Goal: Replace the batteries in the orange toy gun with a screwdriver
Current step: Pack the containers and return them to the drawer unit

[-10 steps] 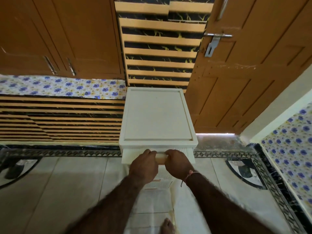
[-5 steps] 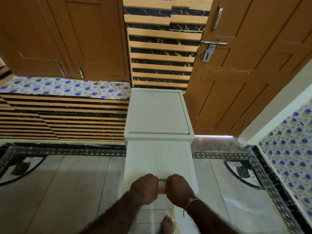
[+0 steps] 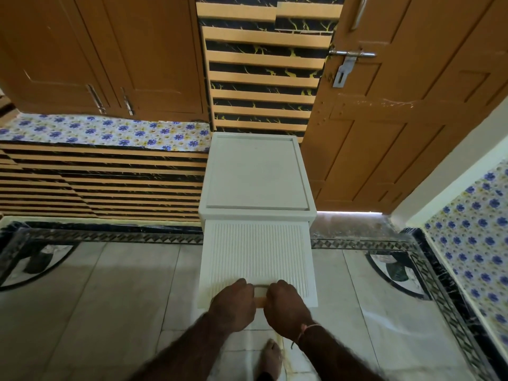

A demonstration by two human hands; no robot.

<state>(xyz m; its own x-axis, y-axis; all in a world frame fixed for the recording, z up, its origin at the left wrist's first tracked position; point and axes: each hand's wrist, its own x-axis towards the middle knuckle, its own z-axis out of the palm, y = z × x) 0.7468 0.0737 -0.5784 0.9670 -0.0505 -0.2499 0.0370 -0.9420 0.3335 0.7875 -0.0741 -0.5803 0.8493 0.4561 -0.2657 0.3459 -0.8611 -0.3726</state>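
A white plastic cabinet (image 3: 257, 210) stands against the wall in the head view. Its ribbed white front panel (image 3: 255, 251) reaches from under the flat top toward me. At the panel's near edge is a tan handle (image 3: 260, 300). My left hand (image 3: 233, 305) is closed on the handle's left end and my right hand (image 3: 286, 306) on its right end, the fists side by side. A red thread circles my right wrist. No orange toy gun, screwdriver or batteries are in view.
A brown door (image 3: 398, 119) with a metal latch (image 3: 349, 61) stands right of the cabinet. Brown cupboard doors (image 3: 96, 50) sit above a floral-covered ledge (image 3: 104, 130) at left. My bare foot (image 3: 272, 356) rests on the tiled floor below my hands.
A second ago my hands held the handle just under the cabinet top. They have come down and toward me with it, and the ribbed panel now shows at full length.
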